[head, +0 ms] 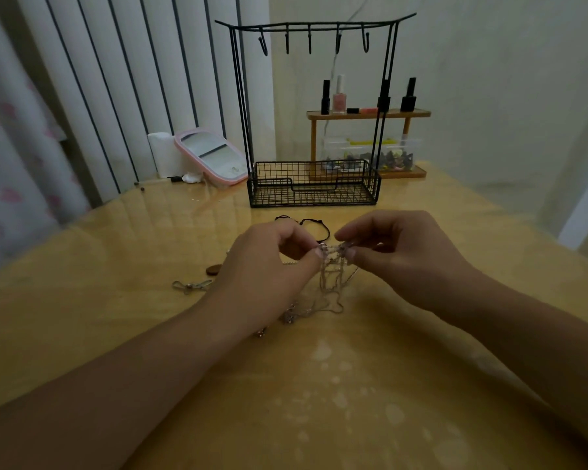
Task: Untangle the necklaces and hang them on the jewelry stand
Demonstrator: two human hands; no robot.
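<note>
Left hand [269,262] and right hand [398,252] each pinch the tangled chains [331,276] between thumb and fingertips, lifted just above the surface [319,385]. The loose ends trail onto it. The stand [314,184] sits behind, hooks bare.

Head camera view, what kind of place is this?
Probably a bedroom vanity or dressing table: a pink mirror, nail polish bottles on a small shelf, and a jewelry stand.

Your glossy yellow-tan table [353,385] carries a black wire jewelry stand [314,184] at the back, a pink-framed mirror [213,154] to its left, a black cord necklace [306,222], a metal clasp [190,286], and tangled silver chains [330,300].
</note>
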